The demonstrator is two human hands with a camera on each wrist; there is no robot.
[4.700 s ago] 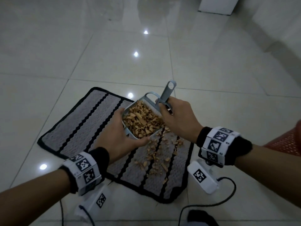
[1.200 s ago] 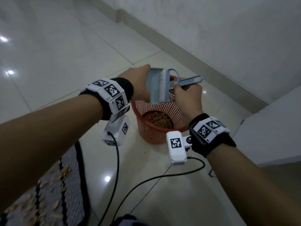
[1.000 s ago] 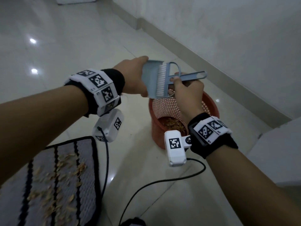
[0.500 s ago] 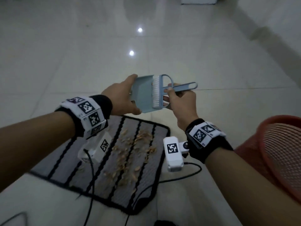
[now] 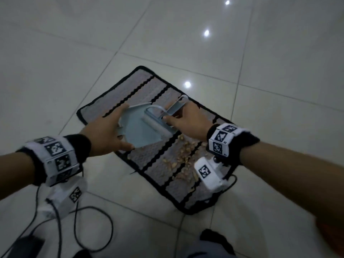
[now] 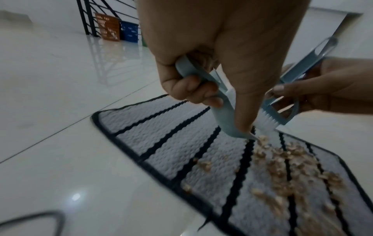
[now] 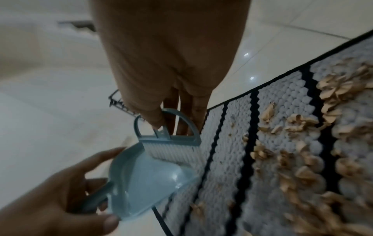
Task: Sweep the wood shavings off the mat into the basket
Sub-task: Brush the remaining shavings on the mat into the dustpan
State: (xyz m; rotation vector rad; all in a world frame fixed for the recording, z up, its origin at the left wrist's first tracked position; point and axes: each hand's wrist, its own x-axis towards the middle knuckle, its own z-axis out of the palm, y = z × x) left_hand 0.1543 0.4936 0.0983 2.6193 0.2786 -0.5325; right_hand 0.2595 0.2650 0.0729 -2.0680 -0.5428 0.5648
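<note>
L hand (image 5: 107, 134) grips the light-blue dustpan (image 5: 138, 130) by its rear, fingers curled round the handle in the left wrist view; pan mouth points toward lower right of the head frame, lip tilted down, at or just above the mat (image 5: 130, 94). R hand (image 5: 188, 122) pinches the small brush (image 5: 158, 119) w/ thumb and fingers; brush handle's long axis runs up-right in the head frame, bristles down inside the pan's mouth. Mat lies diagonally on the tiled floor (image 5: 55, 53), long axis upper left to lower right, black stripes along its short side. Wood shavings (image 5: 183, 158) scattered on the mat's lower-right part, just beyond the pan lip. Basket: only an orange edge (image 5: 333, 234) at far lower right, blurred.
</note>
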